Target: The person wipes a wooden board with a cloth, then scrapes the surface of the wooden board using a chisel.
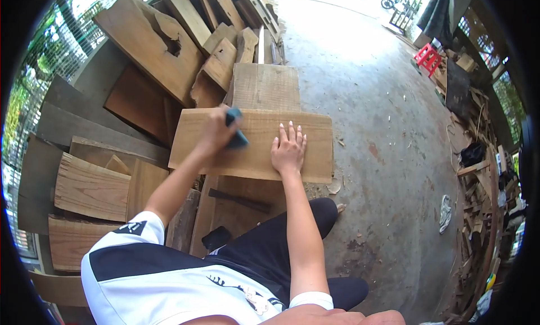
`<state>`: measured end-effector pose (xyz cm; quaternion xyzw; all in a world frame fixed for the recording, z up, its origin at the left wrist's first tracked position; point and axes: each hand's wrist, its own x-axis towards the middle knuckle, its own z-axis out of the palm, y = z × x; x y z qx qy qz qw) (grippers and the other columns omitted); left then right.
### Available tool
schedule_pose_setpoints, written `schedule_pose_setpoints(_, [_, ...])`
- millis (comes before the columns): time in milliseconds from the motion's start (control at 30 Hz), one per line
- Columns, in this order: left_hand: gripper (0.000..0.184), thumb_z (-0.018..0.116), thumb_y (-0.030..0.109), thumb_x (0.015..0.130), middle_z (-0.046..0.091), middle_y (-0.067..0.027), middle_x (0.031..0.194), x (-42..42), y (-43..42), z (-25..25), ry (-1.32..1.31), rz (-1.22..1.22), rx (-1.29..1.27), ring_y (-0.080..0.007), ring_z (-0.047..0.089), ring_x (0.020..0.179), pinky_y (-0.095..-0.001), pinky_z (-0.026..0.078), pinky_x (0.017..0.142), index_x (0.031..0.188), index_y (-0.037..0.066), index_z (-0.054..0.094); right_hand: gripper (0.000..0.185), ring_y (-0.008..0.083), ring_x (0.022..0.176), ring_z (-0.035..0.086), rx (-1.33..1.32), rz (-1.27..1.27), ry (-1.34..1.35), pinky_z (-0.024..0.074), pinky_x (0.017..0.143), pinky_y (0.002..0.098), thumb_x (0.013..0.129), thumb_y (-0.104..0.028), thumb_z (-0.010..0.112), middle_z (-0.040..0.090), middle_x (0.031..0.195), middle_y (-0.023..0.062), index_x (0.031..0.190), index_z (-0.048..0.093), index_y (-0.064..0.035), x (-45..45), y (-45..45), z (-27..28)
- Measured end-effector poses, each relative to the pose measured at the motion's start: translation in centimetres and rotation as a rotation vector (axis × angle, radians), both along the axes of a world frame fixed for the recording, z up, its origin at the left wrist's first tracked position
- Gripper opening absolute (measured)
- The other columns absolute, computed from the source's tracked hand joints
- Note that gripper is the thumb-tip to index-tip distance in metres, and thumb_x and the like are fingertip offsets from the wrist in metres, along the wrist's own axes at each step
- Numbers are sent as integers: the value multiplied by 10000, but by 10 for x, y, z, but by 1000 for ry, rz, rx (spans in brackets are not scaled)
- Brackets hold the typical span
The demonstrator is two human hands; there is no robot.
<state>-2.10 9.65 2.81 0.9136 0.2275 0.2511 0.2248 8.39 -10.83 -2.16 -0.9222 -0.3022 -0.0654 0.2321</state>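
So the left hand (215, 135) is curling its fingers around a blue block (239, 135), and I can't tell exactly what the block is because that part is coming out blurry. It's sitting over the left half of a light brown wooden board (259, 148), near the middle of its width. The right hand (289, 151) is lying palm down on the right half of the same board, fingers a bit spread, holding nothing, well apart from the block.

The board itself is stretching sideways right in front of the person, above the bent legs, with its right end reaching out over the grey floor (382, 156). Just past its far edge another pale board (267, 83) is showing, and a dark strip (239, 200) is lying on wood below the near edge.

Off to the left, loads of planks (93, 187) are leaning and overlapping, including a big slab (149, 43) with a ragged hole. Across the floor, a red stool (428, 59) is standing near the right side, a crumpled whitish thing (445, 213) is lying further down, and scrap wood (477, 235) is piling up along the edge.
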Motion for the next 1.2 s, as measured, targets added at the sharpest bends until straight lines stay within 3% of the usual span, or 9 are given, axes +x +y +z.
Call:
schedule_pose_setpoints(133, [411, 827, 259, 761, 680, -174, 1009, -33, -68, 1, 123, -573, 307, -373, 687, 952, -470, 559, 830, 1086, 72, 658, 515, 351, 1493, 337, 9, 0, -36, 200, 1255, 510, 981, -318, 530, 427, 1593, 121, 1467, 554, -148, 2, 1, -4])
schedule_pose_setpoints(333, [360, 757, 335, 881, 667, -192, 991, -12, 35, -5, 87, 96, 168, -416, 680, 925, -516, 556, 747, 1044, 64, 585, 509, 352, 1500, 329, 6, -3, -28, 197, 1258, 502, 987, -315, 525, 423, 1597, 123, 1464, 556, -142, 1, 2, -4])
schedule_pose_setpoints(400, [353, 744, 330, 898, 659, -200, 975, -7, 29, -1, 23, 120, 142, -428, 672, 939, -516, 553, 758, 1026, 53, 567, 507, 350, 1499, 331, 11, -6, -15, 197, 1258, 504, 986, -308, 530, 423, 1597, 122, 1464, 556, -142, 0, 2, -1])
schedule_pose_setpoints(500, [420, 838, 234, 762, 662, -186, 994, -11, -45, -26, -148, -286, 12, -409, 661, 962, -503, 538, 845, 1097, 64, 650, 507, 348, 1493, 339, -2, -19, -12, 199, 1256, 505, 987, -307, 529, 429, 1592, 121, 1466, 555, -144, -1, 2, -1])
schedule_pose_setpoints(567, [436, 841, 186, 710, 665, -188, 1019, -19, -62, -12, 31, -496, 311, -410, 653, 965, -497, 539, 853, 1087, 72, 653, 508, 348, 1491, 342, 14, -1, -25, 202, 1255, 504, 987, -309, 533, 433, 1590, 121, 1465, 556, -141, 1, 1, -4])
schedule_pose_setpoints(833, [306, 777, 276, 859, 657, -189, 960, 21, 101, -13, -68, 299, 186, -411, 664, 943, -496, 548, 821, 975, 59, 595, 512, 343, 1502, 327, 0, -2, -9, 193, 1260, 496, 992, -318, 512, 415, 1604, 116, 1477, 546, -156, 0, 2, -2])
schedule_pose_setpoints(900, [319, 789, 288, 857, 669, -192, 946, 2, 73, -10, -293, 135, 91, -415, 661, 937, -489, 544, 825, 951, 40, 611, 498, 352, 1499, 331, -1, -6, 6, 194, 1258, 509, 994, -301, 519, 419, 1601, 117, 1466, 556, -146, -1, 1, 0])
schedule_pose_setpoints(1033, [397, 835, 297, 810, 668, -173, 1001, -59, 6, -18, -17, -279, 193, -405, 674, 978, -469, 552, 857, 1095, 76, 671, 514, 351, 1504, 321, 1, -3, -13, 193, 1258, 511, 988, -310, 529, 414, 1603, 117, 1477, 542, -151, -1, 1, -2])
schedule_pose_setpoints(1200, [390, 795, 323, 846, 664, -168, 1026, -59, 64, -11, 33, 95, 185, -394, 659, 949, -493, 540, 846, 1126, 79, 677, 528, 341, 1515, 298, -23, 12, 19, 183, 1261, 508, 987, -325, 529, 398, 1614, 113, 1487, 530, -154, 3, 0, -1])
